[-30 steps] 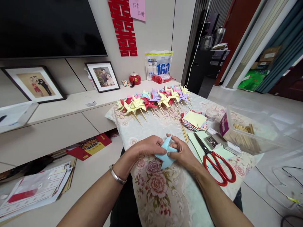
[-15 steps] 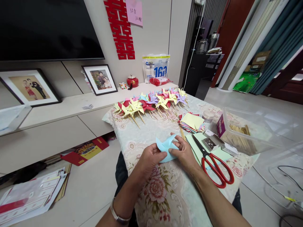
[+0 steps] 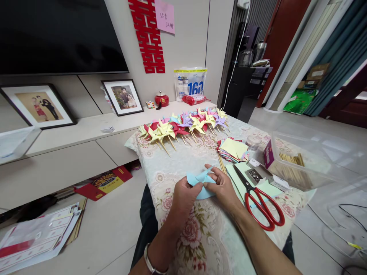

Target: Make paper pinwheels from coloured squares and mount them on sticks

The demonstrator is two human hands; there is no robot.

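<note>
Both thumbs meet on a folded blue sheet

We find the light blue paper (image 3: 205, 194) between the two hands, over the near part of the cloth-covered table (image 3: 183, 162), well in from its left edge; whether it touches the cloth we cannot tell. The left hand (image 3: 183, 196) pinches it from the left, thumb pressed near the middle, its fingers mostly hidden behind. The right hand (image 3: 222, 187) has a matching pinch, thumb on top, with its forefinger raised beside an upturned point of the paper. Neither hand is spread wide; both are closed on the sheet.

We judge the step in hand to be curling the points inward toward the centre. To our minds, the next move calls for steady thumb pressure there, lest the bent points spring loose, and a light touch that leaves the curves uncreased.

Toward the near-right corner we see red-handled scissors (image 3: 249, 187) lying on pale green sheets (image 3: 235, 179), with a small open box (image 3: 265, 170) of metal bits just beyond. Past those, a stack of coloured squares (image 3: 233, 148) sits near a few loose sticks (image 3: 221, 164). A clear tub (image 3: 315, 164) of sticks stands by the right edge, and paper pinwheels (image 3: 197, 124) line the far edge.
</note>
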